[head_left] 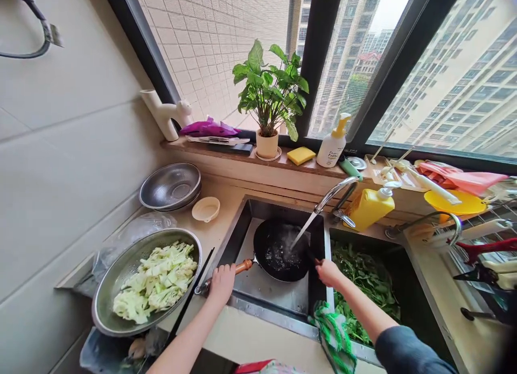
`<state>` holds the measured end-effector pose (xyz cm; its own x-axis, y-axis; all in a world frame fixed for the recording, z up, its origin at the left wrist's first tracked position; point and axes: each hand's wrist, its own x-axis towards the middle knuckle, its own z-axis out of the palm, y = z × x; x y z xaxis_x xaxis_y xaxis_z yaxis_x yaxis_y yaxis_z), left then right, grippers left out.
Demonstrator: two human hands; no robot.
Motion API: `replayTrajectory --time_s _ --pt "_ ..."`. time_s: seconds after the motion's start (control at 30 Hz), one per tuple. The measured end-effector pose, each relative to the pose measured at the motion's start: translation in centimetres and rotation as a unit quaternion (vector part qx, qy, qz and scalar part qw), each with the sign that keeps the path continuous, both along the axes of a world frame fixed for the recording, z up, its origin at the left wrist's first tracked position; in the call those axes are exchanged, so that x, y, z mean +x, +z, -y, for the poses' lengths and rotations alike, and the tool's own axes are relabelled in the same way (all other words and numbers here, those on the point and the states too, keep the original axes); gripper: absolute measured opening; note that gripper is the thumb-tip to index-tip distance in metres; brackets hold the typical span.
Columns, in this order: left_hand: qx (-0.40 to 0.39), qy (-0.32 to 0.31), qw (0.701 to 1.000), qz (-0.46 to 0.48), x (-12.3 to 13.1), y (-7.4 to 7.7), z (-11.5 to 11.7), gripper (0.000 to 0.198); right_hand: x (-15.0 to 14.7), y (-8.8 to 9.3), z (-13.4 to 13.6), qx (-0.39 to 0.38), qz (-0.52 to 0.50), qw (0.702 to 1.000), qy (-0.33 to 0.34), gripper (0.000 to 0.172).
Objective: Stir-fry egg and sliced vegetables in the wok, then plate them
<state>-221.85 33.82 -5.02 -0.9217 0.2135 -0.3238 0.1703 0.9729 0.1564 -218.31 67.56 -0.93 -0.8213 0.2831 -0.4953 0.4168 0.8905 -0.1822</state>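
My left hand (223, 283) is closed around the wooden handle of a black wok (278, 271), which is held over the left sink basin (258, 290). Water runs from the faucet (331, 193) into the wok, where it pools and splashes. At the wok's right rim my right hand (329, 272) grips a dark handle (313, 258); what it belongs to is hard to make out. Leafy greens (355, 282) lie in the right basin. A green and white cloth (335, 336) hangs over the front edge between the basins.
Left of the sink stands a metal bowl (100, 298) of cut cauliflower (157, 282), with dark pans (169, 186) and a small cream dish (205, 209) behind. The sill bears a potted plant (267, 145), a sponge (301, 156) and a soap bottle (331, 147). A yellow bottle (369, 208) stands behind the right basin.
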Motion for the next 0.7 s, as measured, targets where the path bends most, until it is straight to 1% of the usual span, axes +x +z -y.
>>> replayTrajectory --time_s 0.07,0.1,0.17,0.23,0.27,0.3,0.33,0.4,0.47,0.53,0.6,0.63,0.67,0.7 --pt "0.015 0.024 0.999 0.045 -1.3 -0.2 -0.3 0.036 -0.2 -0.9 1.9 -0.013 0.000 1.000 0.013 0.013" --pt "0.029 0.037 0.996 0.072 -1.9 -0.2 -0.2 0.030 0.0 -1.0 2.2 -0.016 -0.005 0.999 0.027 0.013" --pt "0.075 0.062 0.985 0.139 -2.7 0.1 0.0 0.016 0.6 -0.2 1.2 -0.017 -0.023 0.998 0.060 0.014" --pt "0.146 0.085 0.959 0.227 -2.9 0.8 -0.3 0.015 1.1 1.6 -1.6 0.003 -0.046 0.995 0.089 0.015" --pt "0.189 0.096 0.936 0.281 -2.6 1.1 -0.7 0.018 1.2 2.6 -3.3 0.021 -0.060 0.993 0.101 0.014" --pt "0.234 0.108 0.905 0.339 -2.1 1.5 -1.5 0.020 1.2 3.7 -5.2 0.040 -0.076 0.990 0.110 0.014" --pt "0.281 0.121 0.866 0.395 -1.3 1.7 -2.5 0.023 0.8 4.8 -6.9 0.059 -0.095 0.987 0.119 0.015" --pt "0.373 0.159 0.777 0.482 1.0 2.0 -5.1 0.027 -0.4 6.3 -10.0 0.084 -0.134 0.977 0.143 0.020" --pt "0.460 0.205 0.697 0.510 3.6 2.0 -7.9 0.030 -1.9 6.7 -12.2 0.093 -0.167 0.967 0.168 0.023" --pt "0.522 0.245 0.637 0.511 5.6 1.8 -10.1 0.032 -3.0 6.0 -13.4 0.094 -0.188 0.960 0.187 0.026" --pt "0.545 0.272 0.597 0.521 6.4 1.5 -11.2 0.032 -3.3 4.6 -14.1 0.094 -0.200 0.955 0.197 0.029" --pt "0.543 0.282 0.586 0.531 6.3 1.4 -11.3 0.031 -3.1 3.8 -14.3 0.094 -0.203 0.954 0.200 0.029" --pt "0.535 0.290 0.580 0.541 6.0 1.4 -11.2 0.030 -2.8 3.1 -14.4 0.095 -0.205 0.954 0.200 0.029" --pt "0.522 0.297 0.580 0.550 5.6 1.4 -10.9 0.028 -2.5 2.5 -14.6 0.095 -0.206 0.953 0.198 0.029"
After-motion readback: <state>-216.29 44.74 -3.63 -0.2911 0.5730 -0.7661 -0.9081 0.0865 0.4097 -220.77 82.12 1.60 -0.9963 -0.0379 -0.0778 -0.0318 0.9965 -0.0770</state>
